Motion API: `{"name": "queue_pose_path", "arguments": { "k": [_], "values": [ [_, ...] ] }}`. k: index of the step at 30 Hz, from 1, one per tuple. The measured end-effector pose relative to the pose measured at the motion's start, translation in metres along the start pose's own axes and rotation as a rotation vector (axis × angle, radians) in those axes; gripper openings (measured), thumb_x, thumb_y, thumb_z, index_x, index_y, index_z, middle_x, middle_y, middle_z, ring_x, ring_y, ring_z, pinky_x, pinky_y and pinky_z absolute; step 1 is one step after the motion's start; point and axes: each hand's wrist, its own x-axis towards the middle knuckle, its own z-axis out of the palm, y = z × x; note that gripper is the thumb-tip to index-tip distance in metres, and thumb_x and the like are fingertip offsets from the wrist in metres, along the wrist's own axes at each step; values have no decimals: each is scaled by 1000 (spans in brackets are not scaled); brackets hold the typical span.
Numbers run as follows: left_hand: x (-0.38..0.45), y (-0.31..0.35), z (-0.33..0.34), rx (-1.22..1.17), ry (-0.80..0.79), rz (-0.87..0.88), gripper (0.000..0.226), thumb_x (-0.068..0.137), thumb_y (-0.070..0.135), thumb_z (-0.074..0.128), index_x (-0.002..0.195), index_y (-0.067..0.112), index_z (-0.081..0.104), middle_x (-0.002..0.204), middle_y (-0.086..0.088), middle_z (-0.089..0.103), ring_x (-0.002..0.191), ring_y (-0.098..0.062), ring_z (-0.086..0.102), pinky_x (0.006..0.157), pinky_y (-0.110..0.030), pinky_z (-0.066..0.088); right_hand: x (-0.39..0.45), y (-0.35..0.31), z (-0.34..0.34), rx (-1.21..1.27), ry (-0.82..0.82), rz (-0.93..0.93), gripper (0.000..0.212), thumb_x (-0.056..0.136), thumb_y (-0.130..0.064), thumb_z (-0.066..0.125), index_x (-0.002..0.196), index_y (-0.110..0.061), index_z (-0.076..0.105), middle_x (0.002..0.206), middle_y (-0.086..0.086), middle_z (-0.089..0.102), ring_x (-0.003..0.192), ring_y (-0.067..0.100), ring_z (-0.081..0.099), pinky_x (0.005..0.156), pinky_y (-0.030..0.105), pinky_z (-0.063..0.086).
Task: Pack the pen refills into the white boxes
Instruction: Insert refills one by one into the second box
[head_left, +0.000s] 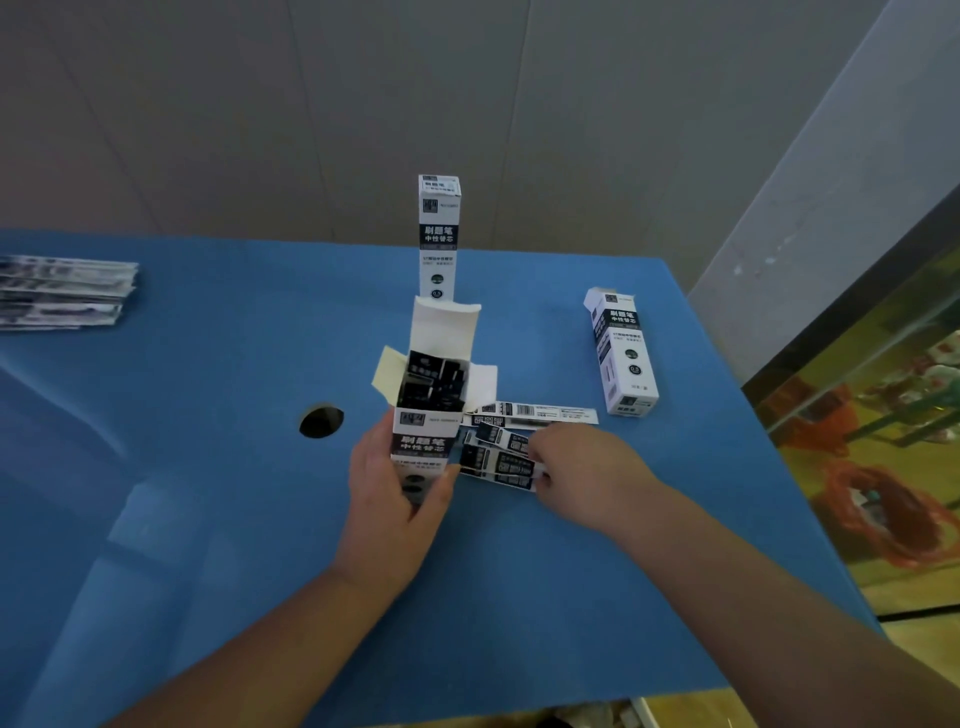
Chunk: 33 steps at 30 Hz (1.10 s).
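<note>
**Open refill box held upright on blue table, loose refills under the right hand**

The left hand (387, 499) grips a tall white cardboard box with black label panels (434, 410), holding it upright near the middle of the blue foam-topped table (208, 467). Its top flaps are folded open, and black-wrapped pen refills (434, 384) fill the mouth. The front carries Chinese characters, "刷题笔" over "中性替芯".

Just to the right, the right hand (576, 462) pinches a small bunch of flat black-and-white refill packets (498, 462) lying on the table surface; one more long white refill strip (535, 414) with a barcode lies just behind them.

A second closed white box (438, 239) stands upright behind the held one, showing the same characters and a "0.5" dot. A third white box (621, 353) lies on its side toward the right edge, also marked "0.5". A stack of flat printed packets (62, 291) sits at the far left edge.

A round dark hole (321, 420) opens in the table left of the held box. Bare blue surface stretches wide on the near and left sides.
</note>
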Motion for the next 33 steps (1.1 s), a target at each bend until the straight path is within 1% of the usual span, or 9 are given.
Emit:
{"name": "queue_pose_path", "arguments": {
  "k": [4, 11, 15, 21, 25, 27, 29, 31, 33],
  "values": [
    [0, 1, 1, 10, 16, 26, 49, 92, 47, 69, 136, 47, 47, 125, 27, 46, 116, -31, 59, 91, -59, 58, 1, 2, 4, 33, -43, -3, 3, 91, -17, 54, 93, -20, 52, 108, 3, 63, 101, 25, 61, 79, 37, 54],
    [-1, 1, 1, 28, 13, 40, 50, 92, 47, 68, 136, 52, 46, 126, 33, 43, 120, -27, 58, 93, -56, 59, 3, 6, 4, 110, -69, 17, 21, 89, -30, 68, 105, -17, 64, 107, 4, 65, 96, 25, 61, 72, 33, 49],
    [-1, 4, 2, 28, 20, 32, 53, 90, 48, 68, 134, 61, 41, 125, 33, 44, 118, -30, 59, 93, -57, 58, -1, 6, 2, 73, -80, -1, 21, 88, -24, 63, 73, -19, 50, 80, 0, 55, 68, 20, 52, 49, 26, 33],
    [1, 5, 2, 5, 22, -10, 49, 89, 49, 68, 130, 62, 44, 125, 20, 52, 119, -30, 60, 96, -62, 55, -16, 12, -40, 182, 10, 30, 26, 85, -31, 64, 67, -14, 56, 60, 0, 55, 55, 15, 54, 48, 28, 36],
    [0, -1, 2, -4, 24, -19, 46, 90, 44, 69, 131, 33, 53, 119, 14, 53, 112, -37, 59, 91, -67, 54, -35, 21, -80, 421, 115, 72, 22, 85, -39, 74, 78, -18, 72, 69, -3, 71, 62, 13, 66, 58, 30, 51],
    [-2, 1, 3, -4, 30, -35, 47, 89, 44, 69, 132, 36, 50, 119, 19, 51, 111, -38, 59, 90, -68, 54, -48, 21, -98, 733, 168, 35, 5, 84, -30, 80, 80, -27, 79, 77, -7, 77, 70, 9, 73, 62, 26, 57],
    [-2, 4, 3, 4, 32, -33, 50, 89, 46, 68, 134, 38, 47, 121, 24, 50, 112, -37, 59, 90, -66, 55, -63, 16, -113, 977, 221, -40, 8, 77, -30, 84, 80, -35, 80, 79, -9, 79, 68, 3, 73, 60, 16, 55],
    [-3, 7, 3, 21, 18, -15, 56, 90, 48, 67, 139, 35, 45, 125, 27, 47, 114, -35, 60, 92, -63, 56, -73, 9, -126, 1111, 301, -109, 20, 68, -37, 80, 87, -31, 81, 84, -5, 80, 74, 8, 74, 65, 18, 58],
    [-2, 8, 2, 26, 3, -27, 61, 90, 49, 67, 141, 26, 44, 127, 13, 50, 115, -38, 59, 94, -64, 55, -78, 3, -135, 1245, 378, -193, 25, 70, -29, 78, 91, -16, 80, 91, 1, 81, 86, 17, 77, 73, 24, 61]
  ]
}}
